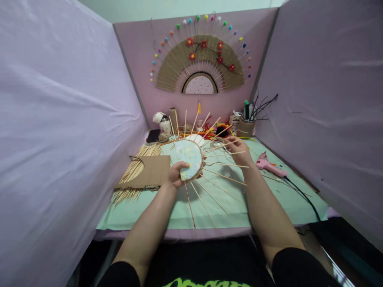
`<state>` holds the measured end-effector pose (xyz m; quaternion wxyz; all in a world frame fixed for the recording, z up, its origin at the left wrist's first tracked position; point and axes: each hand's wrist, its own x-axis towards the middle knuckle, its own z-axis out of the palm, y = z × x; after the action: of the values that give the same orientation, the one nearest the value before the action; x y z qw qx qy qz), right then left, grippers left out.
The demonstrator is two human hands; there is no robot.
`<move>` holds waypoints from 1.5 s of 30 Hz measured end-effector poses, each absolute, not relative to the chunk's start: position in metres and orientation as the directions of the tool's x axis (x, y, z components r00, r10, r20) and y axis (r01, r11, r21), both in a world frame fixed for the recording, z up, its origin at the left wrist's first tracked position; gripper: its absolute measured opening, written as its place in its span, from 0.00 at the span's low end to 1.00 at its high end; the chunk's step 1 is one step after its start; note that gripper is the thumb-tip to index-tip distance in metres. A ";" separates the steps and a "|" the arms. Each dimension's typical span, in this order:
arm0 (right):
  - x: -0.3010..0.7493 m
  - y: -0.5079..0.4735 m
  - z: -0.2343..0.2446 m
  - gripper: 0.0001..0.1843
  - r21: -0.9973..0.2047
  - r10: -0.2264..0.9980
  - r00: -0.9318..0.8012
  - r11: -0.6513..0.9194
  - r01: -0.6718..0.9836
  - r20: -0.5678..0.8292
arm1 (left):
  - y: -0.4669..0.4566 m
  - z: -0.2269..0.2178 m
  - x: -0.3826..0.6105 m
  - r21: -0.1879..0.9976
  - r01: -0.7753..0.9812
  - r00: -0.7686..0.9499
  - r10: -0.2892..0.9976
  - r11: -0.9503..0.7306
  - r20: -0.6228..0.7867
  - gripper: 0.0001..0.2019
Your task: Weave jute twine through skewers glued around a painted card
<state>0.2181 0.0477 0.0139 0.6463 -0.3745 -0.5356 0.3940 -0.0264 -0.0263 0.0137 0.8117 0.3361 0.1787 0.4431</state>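
My left hand point(177, 175) grips the lower edge of a half-round card piece point(189, 157) with a pale floral face and several thin wooden sticks point(209, 195) fanning out from its rim. My right hand point(239, 151) is closed in a pinch among the sticks on the right side, with a thin strand of jute twine point(218, 142) near its fingers. The piece is held above the green mat point(167, 207).
A cut cardboard sheet point(149, 173) lies over a heap of bamboo sticks point(134, 171) at the left. A pink glue gun point(269, 165) with a black cord lies at the right. Jars, a pen cup point(245, 127) and a phone point(153, 135) stand at the back. A finished fan point(200, 63) hangs on the wall.
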 end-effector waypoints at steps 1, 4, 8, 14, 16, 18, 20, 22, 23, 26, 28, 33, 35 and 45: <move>0.224 0.048 0.016 0.15 -0.902 0.915 0.124 0.401 -0.161 0.385 | -0.025 0.015 -0.028 0.697 -0.612 0.531 0.847 0.373 0.013 0.33; 0.238 0.042 0.025 0.16 -0.871 0.920 0.111 0.392 -0.297 0.376 | -0.022 0.018 -0.032 0.688 -0.626 0.514 0.858 0.368 0.008 0.31; 0.245 0.030 0.033 0.16 -0.815 0.915 0.041 0.377 -0.440 0.402 | -0.020 0.020 -0.034 0.680 -0.620 0.513 0.858 0.391 -0.026 0.30; 0.246 0.033 0.032 0.13 -0.757 0.907 0.081 0.392 -0.523 0.413 | -0.021 0.021 -0.032 0.671 -0.557 0.586 0.804 0.489 -0.101 0.33; 0.244 0.036 0.030 0.14 -0.732 0.904 0.087 0.393 -0.557 0.418 | -0.023 0.021 -0.031 0.667 -0.546 0.604 0.790 0.506 -0.105 0.35; 0.239 0.039 0.027 0.14 -0.732 0.903 0.069 0.387 -0.560 0.424 | -0.024 0.020 -0.031 0.673 -0.540 0.616 0.782 0.505 -0.093 0.35; 0.231 0.042 0.023 0.14 -0.760 0.901 0.033 0.383 -0.525 0.432 | -0.024 0.018 -0.031 0.685 -0.547 0.618 0.784 0.481 -0.058 0.35; 0.221 0.043 0.019 0.15 -0.806 0.894 0.001 0.403 -0.433 0.447 | -0.024 0.016 -0.032 0.691 -0.563 0.609 0.792 0.453 -0.023 0.34; 0.216 0.043 0.016 0.15 -0.830 0.888 -0.019 0.422 -0.365 0.460 | -0.023 0.015 -0.033 0.693 -0.566 0.607 0.794 0.447 -0.016 0.34; 0.204 0.041 0.010 0.17 -0.857 0.847 -0.134 0.502 -0.118 0.514 | -0.023 0.015 -0.033 0.697 -0.554 0.613 0.790 0.454 -0.028 0.34; 0.196 0.039 0.007 0.16 -0.820 0.803 -0.224 0.571 0.029 0.552 | -0.024 0.017 -0.033 0.693 -0.557 0.611 0.791 0.458 -0.032 0.35; 0.178 0.036 -0.001 0.06 -0.719 0.719 -0.281 0.684 0.122 0.636 | -0.028 0.014 -0.025 0.678 -0.549 0.631 0.774 0.488 -0.046 0.36; 0.174 0.036 -0.003 0.07 -0.725 0.722 -0.259 0.681 0.102 0.642 | -0.029 0.010 -0.021 0.684 -0.516 0.666 0.744 0.515 -0.058 0.36; 0.172 0.029 0.006 0.10 -0.822 0.811 -0.215 0.567 0.055 0.544 | -0.033 0.013 -0.019 0.636 -0.573 0.650 0.759 0.517 -0.031 0.33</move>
<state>0.1720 0.0293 0.0056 0.5441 -0.3102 -0.6980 0.3472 -0.0186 -0.0332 0.0132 0.8572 0.3008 0.1545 0.3885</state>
